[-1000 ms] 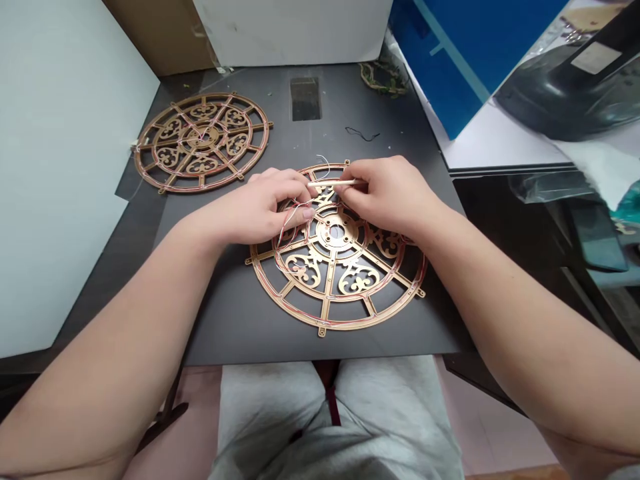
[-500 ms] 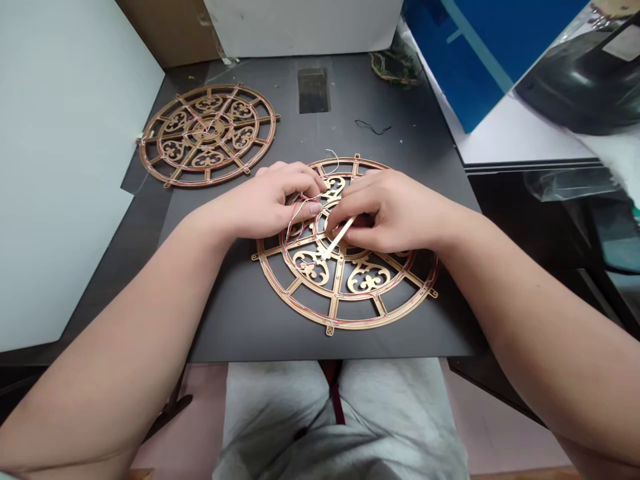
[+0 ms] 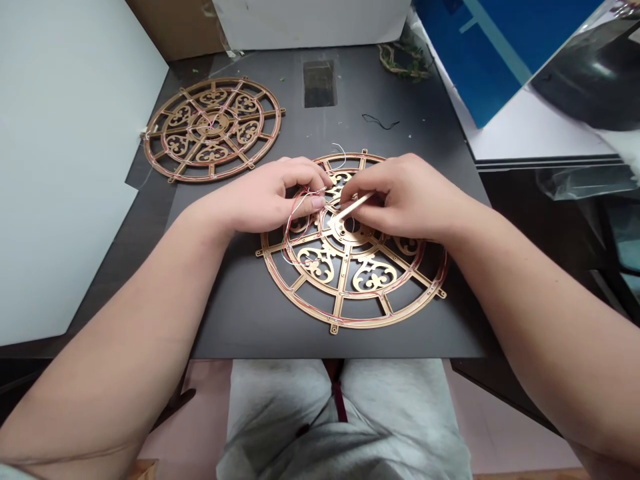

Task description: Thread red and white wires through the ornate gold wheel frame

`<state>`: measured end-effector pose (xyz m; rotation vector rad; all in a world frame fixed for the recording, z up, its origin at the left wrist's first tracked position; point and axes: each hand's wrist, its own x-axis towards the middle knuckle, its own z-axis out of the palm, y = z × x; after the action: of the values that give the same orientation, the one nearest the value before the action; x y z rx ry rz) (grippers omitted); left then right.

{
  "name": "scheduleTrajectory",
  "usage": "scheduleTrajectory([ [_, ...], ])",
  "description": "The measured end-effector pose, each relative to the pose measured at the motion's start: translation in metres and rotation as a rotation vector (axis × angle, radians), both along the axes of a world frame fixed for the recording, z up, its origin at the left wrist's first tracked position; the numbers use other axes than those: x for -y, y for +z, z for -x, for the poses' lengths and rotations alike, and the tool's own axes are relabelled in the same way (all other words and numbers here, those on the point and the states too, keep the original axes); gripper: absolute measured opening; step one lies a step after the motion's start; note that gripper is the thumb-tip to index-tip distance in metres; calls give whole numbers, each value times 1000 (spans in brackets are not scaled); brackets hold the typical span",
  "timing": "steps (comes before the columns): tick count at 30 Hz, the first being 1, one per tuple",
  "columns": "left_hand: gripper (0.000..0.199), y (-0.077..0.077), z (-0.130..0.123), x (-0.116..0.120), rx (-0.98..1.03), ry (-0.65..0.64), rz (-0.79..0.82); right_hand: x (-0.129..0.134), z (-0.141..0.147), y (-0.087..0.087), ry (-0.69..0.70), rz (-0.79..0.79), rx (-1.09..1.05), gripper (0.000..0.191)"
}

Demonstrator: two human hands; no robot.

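Observation:
A round gold openwork frame (image 3: 342,283), with thin wires laid along its rings, lies flat on the dark table in front of me. My left hand (image 3: 280,197) rests over its upper left part, thumb and fingers pinched on loose red, white and green wires (image 3: 285,243) that loop below the thumb. My right hand (image 3: 405,197) is closed around a thin pale stick (image 3: 353,207). The stick slants down to the left, its lower end at the frame's central hub. My right fingertips are partly hidden behind the hand.
A second round openwork frame (image 3: 210,125), also wired, lies at the back left. Behind are a dark rectangular patch (image 3: 320,83), a black thread loop (image 3: 380,122) and a twiggy bundle (image 3: 405,61). A blue panel (image 3: 505,53) stands at right, a white panel (image 3: 75,167) at left.
The stick's lower end has moved up from the lower left scroll ornament to the hub. My right hand has shifted slightly up and right, uncovering the hub. My left hand keeps its pinch.

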<state>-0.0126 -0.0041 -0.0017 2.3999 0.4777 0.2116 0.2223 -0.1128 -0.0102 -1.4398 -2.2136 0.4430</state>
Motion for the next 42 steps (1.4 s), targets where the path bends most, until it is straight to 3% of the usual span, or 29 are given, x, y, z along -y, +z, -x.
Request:
scheduleTrajectory([
  [4,42,1,2,-2,-7,-26,52,-3,-5,-3,-197,-35,31,16],
  [9,33,3,7,-4,-31,-89,108,-4,-6,-4,-259,-17,11,19],
  [16,32,10,11,-1,-144,-125,61,-5,-6,-4,-233,-16,8,20],
  [30,17,9,9,1,-164,-186,46,-6,-7,-5,-218,-18,-9,19],
  [42,20,12,6,8,-173,-219,-47,-5,-4,-1,-248,25,47,22],
])
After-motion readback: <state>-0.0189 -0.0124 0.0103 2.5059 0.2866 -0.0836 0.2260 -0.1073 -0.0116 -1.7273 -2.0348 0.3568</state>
